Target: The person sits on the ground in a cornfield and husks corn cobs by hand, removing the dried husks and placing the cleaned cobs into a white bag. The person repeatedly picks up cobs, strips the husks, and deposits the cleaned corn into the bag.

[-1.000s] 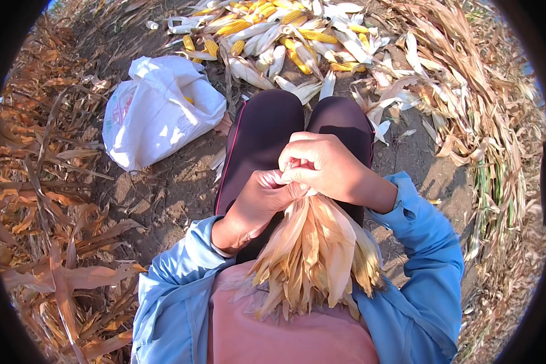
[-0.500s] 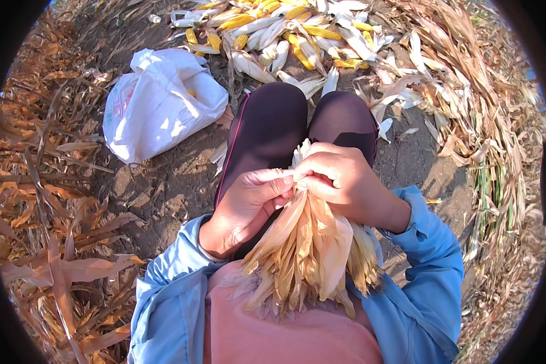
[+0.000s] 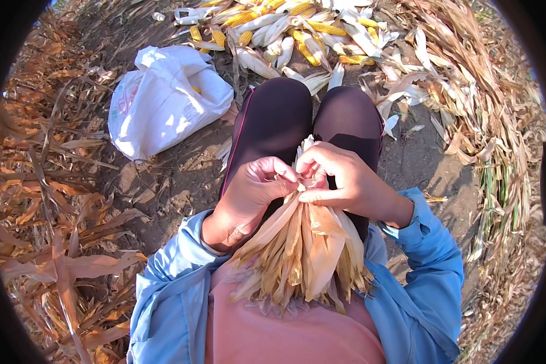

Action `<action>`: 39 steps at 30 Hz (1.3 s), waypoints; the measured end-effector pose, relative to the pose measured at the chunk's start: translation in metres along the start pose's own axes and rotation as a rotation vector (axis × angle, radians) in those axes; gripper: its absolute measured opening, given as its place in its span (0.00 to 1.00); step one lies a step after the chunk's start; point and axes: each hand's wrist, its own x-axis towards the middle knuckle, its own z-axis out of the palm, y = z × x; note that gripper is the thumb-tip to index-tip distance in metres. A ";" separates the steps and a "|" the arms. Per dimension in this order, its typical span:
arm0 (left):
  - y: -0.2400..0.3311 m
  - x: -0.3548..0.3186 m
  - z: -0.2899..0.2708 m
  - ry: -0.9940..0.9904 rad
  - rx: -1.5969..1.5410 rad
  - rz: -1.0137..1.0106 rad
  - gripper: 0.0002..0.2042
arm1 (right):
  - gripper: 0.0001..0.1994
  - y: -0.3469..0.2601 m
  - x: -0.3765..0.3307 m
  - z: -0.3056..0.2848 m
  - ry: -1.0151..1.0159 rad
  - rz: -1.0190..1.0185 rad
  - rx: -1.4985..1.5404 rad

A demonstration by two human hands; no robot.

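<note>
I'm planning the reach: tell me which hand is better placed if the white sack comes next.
Likely the left hand: the white sack lies on that side, and the right hand is farther away. Both are at the dry husks.

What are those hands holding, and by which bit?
A bundle of dry corn husks, held at its narrow, gathered neck by the left hand and right hand; its loose ends spread toward the body.

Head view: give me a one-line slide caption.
Left hand and right hand at the gathered neck of dry husks, with a white sack and yellow corn ahead.
</note>
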 end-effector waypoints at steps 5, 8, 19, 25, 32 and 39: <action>-0.006 0.002 0.006 0.051 0.342 0.250 0.04 | 0.16 0.002 -0.001 -0.001 -0.027 0.064 0.062; -0.004 0.004 0.014 0.108 0.687 0.464 0.07 | 0.13 0.004 -0.002 0.000 -0.011 0.101 0.120; -0.010 0.010 0.011 0.112 1.352 1.006 0.14 | 0.09 0.028 0.019 -0.010 -0.205 0.129 0.059; -0.018 0.011 0.010 0.219 1.287 1.010 0.12 | 0.08 0.036 0.030 -0.016 -0.333 0.102 -0.008; -0.020 0.007 0.014 0.335 1.210 0.775 0.09 | 0.10 0.043 0.033 -0.017 -0.328 0.125 0.046; -0.023 0.011 0.008 0.309 1.311 0.953 0.10 | 0.04 0.044 0.036 -0.019 -0.371 0.068 0.035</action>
